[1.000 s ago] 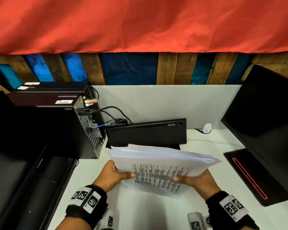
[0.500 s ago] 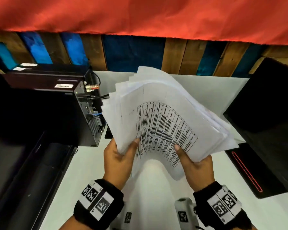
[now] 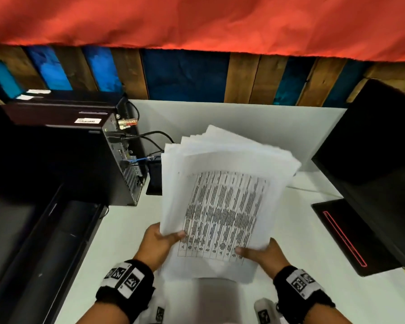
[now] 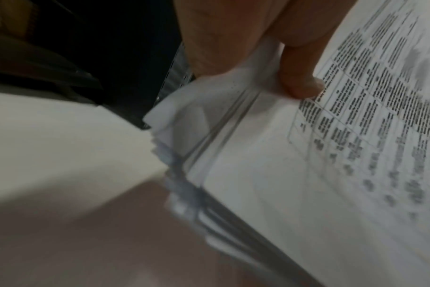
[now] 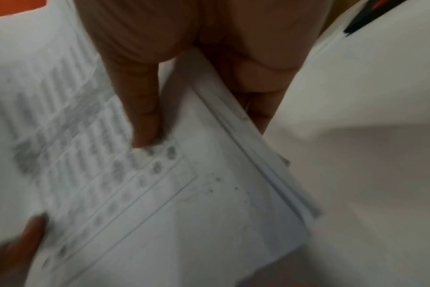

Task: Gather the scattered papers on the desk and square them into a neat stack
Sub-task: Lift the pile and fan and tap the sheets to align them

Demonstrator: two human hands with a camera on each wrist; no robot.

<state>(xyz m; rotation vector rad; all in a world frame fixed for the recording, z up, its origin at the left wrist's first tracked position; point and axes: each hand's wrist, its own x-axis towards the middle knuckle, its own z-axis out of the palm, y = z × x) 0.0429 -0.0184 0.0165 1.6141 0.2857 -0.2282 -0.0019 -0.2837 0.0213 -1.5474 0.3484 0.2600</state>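
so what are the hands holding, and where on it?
Both grip the white printed paper stack by its near bottom corners: left hand lower-left, right hand lower-right.

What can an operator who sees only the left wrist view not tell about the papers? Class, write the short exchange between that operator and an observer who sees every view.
Operator: My left hand pinches the papers. Is the other hand on them?
Observer: Yes. The right hand grips their near right corner, thumb on the printed table.
Operator: Are the far edges square?
Observer: No. In the head view the far edges fan out unevenly.
Operator: What stands to the right?
Observer: A black monitor, its base marked with a red line, on the white desk.
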